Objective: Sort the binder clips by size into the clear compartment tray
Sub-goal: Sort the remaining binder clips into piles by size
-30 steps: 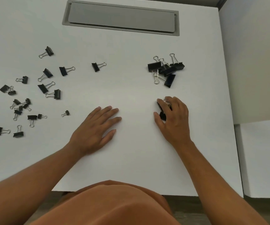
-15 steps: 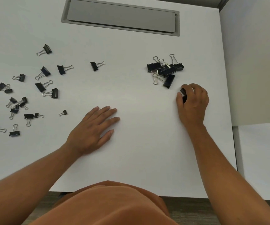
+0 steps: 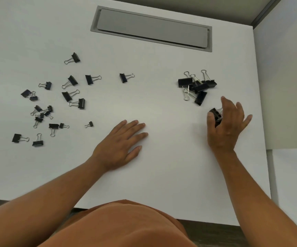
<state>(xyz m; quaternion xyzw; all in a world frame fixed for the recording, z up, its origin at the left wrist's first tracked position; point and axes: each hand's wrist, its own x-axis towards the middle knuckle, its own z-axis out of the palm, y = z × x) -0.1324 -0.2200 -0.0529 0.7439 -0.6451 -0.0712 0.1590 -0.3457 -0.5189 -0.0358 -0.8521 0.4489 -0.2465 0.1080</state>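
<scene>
Several black binder clips of mixed sizes lie scattered on the left of the white table point(image 3: 162, 166), among them a tiny clip point(image 3: 90, 124) and a medium clip point(image 3: 123, 77). A pile of large clips point(image 3: 198, 87) sits at the right. My right hand point(image 3: 227, 125) hovers just below that pile with fingers spreading, a large black clip point(image 3: 215, 115) still between thumb and palm. My left hand point(image 3: 121, 145) rests flat on the table, holding nothing. No clear compartment tray is in view.
A grey cable-port cover point(image 3: 151, 30) is set into the table's far side. A white partition wall point(image 3: 285, 82) stands at the right edge. My orange-clad torso point(image 3: 122, 227) is at the near edge.
My right hand carried a large clip from the table's middle up and right toward the pile of large clips, and its fingers have begun to spread. The left hand stayed flat.
</scene>
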